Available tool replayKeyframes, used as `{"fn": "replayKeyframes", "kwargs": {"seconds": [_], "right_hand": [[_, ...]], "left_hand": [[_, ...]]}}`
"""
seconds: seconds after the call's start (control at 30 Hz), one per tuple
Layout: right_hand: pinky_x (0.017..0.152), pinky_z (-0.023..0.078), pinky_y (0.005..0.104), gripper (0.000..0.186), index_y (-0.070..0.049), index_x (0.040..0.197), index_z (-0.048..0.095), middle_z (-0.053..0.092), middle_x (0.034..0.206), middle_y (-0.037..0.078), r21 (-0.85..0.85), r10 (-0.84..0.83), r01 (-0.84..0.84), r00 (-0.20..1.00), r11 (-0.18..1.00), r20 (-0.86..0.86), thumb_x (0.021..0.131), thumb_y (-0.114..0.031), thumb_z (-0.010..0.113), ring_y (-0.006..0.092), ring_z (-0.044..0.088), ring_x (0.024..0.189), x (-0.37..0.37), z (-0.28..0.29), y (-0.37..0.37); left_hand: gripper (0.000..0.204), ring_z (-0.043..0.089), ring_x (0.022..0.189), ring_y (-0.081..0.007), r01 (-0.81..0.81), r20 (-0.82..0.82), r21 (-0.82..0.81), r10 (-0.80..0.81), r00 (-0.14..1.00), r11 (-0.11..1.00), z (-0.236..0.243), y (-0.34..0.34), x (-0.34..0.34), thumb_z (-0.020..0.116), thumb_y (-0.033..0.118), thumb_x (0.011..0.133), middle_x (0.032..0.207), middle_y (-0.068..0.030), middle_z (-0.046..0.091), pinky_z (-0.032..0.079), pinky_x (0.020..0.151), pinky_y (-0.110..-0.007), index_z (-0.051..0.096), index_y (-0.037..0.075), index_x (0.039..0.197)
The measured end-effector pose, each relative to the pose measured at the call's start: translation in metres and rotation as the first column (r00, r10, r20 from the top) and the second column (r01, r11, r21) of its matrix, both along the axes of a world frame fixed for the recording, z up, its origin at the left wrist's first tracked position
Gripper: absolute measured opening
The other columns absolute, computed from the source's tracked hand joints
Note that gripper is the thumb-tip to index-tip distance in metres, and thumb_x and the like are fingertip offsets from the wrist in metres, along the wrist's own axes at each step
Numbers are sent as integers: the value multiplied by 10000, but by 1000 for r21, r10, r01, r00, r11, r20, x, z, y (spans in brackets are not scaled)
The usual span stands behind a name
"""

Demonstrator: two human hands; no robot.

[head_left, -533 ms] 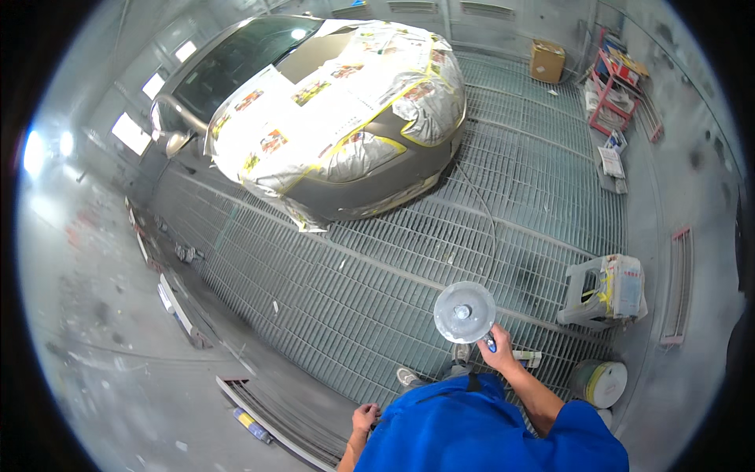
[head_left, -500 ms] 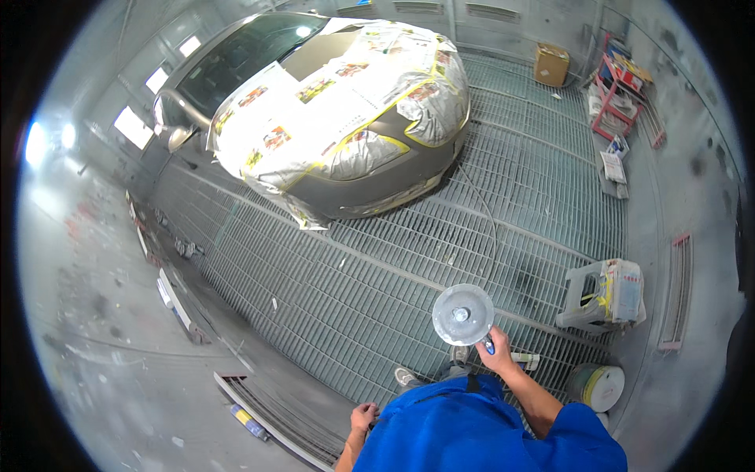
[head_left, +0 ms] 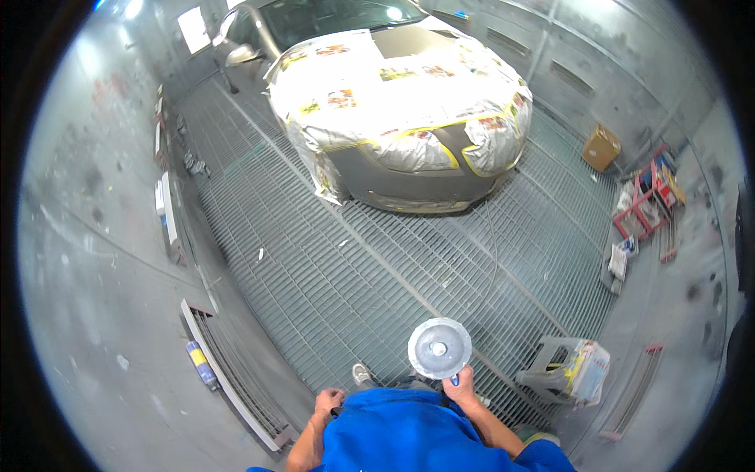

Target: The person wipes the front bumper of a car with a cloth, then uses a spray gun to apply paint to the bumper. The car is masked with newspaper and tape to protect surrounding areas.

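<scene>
My right hand (head_left: 462,385) is closed around the blue-tipped handle of a spray gun (head_left: 440,348). Its round grey cup, with a pale knob in the middle of the lid, faces up and hides most of the gun's body. At my left side, by the blue top (head_left: 393,429), my left hand (head_left: 329,400) hangs with curled fingers and nothing visible in them. Ahead stands a car (head_left: 425,189) with bare grey paintwork on its bumper. Printed masking sheets (head_left: 393,94) edged with yellow tape cover its bonnet and lamps.
Metal grating (head_left: 314,275) forms the floor, with a thin hose (head_left: 495,259) lying across it. To the right are a plastic stool (head_left: 562,370), a red rack (head_left: 649,200) and a cardboard box (head_left: 601,148). A wall vent (head_left: 236,370) and a blue-yellow can (head_left: 202,364) are on the left.
The view has swung right, so the car sits farther right and higher. My right hand still holds the spray gun. My left arm has come more into view.
</scene>
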State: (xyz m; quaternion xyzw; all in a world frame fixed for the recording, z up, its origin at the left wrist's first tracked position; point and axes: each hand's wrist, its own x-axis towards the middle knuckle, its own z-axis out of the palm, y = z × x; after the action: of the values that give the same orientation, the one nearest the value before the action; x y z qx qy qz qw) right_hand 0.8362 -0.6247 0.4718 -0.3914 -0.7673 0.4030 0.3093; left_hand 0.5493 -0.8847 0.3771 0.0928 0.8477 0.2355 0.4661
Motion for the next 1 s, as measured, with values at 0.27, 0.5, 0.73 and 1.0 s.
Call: {"fn": "replayKeyframes", "kwargs": {"seconds": [0.27, 0.5, 0.73, 1.0], "right_hand": [[735, 518, 450, 254, -11, 988, 641, 669, 895, 216, 35, 37, -38, 999, 999, 40, 738, -34, 680, 437, 650, 860, -56, -14, -6], [699, 500, 405, 262, -1, 983, 611, 648, 865, 196, 21, 32, -34, 997, 999, 77, 726, 26, 649, 412, 640, 800, -130, -22, 10], [745, 510, 397, 223, 1, 972, 658, 675, 892, 204, 95, 33, -35, 999, 995, 25, 752, 21, 626, 405, 653, 845, -219, 9, 11], [767, 502, 408, 151, -8, 953, 677, 687, 894, 170, -109, -36, 49, 993, 993, 116, 813, -45, 631, 337, 658, 859, -305, -29, 27]], "left_hand": [[267, 725, 853, -204, -11, -30, 17, 12, 999, 1000, -4, -17, -47, 654, 293, 844, 875, -90, 752, 552, 797, -340, 760, 115, 1012], [212, 734, 789, -171, -197, 16, 148, 196, 980, 969, -42, -56, -123, 625, 215, 873, 845, -76, 752, 555, 767, -309, 750, 66, 956], [211, 732, 769, -161, -334, 65, 170, 328, 942, 927, -66, -83, -184, 629, 221, 886, 844, -71, 748, 556, 739, -298, 741, 55, 954], [220, 715, 808, -164, -311, 123, 103, 298, 947, 945, -80, -53, -229, 649, 245, 895, 877, -82, 752, 548, 782, -315, 742, 62, 974]]}}
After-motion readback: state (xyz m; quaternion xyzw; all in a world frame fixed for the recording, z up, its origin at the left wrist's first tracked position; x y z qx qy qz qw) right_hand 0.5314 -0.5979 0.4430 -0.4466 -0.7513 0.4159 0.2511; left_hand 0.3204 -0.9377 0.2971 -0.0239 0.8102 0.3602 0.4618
